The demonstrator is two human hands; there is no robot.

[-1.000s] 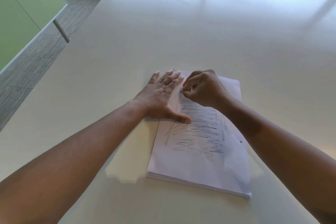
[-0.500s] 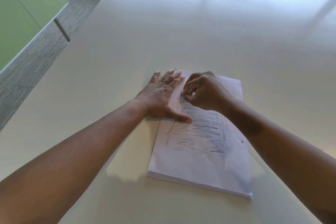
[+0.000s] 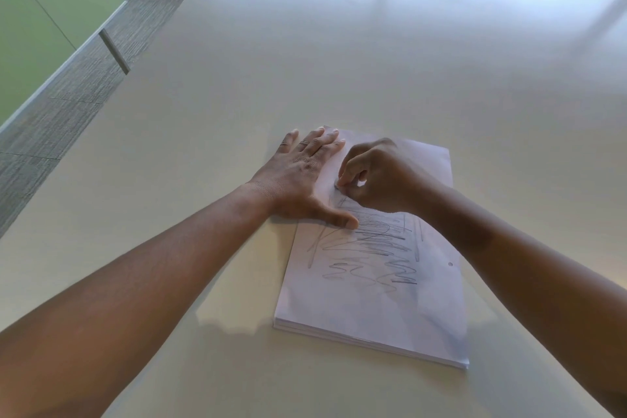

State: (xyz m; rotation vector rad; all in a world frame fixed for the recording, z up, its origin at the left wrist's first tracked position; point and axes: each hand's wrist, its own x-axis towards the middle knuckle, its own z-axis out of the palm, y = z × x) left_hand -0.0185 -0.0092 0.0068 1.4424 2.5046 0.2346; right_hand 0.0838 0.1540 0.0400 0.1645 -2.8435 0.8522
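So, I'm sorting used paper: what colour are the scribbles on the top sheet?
Dark grey scribbles, seen in head view.

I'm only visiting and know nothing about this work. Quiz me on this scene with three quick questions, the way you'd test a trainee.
1. True or false: the left hand lies flat, partly on the paper stack.
2. Pick one. The right hand is: A) spread flat, B) curled, pinching a small dark item at the paper, C) raised high above the paper.
3. Fill the gap: the top sheet bears grey ____.

Key: 1 true. 2 B. 3 scribbles.
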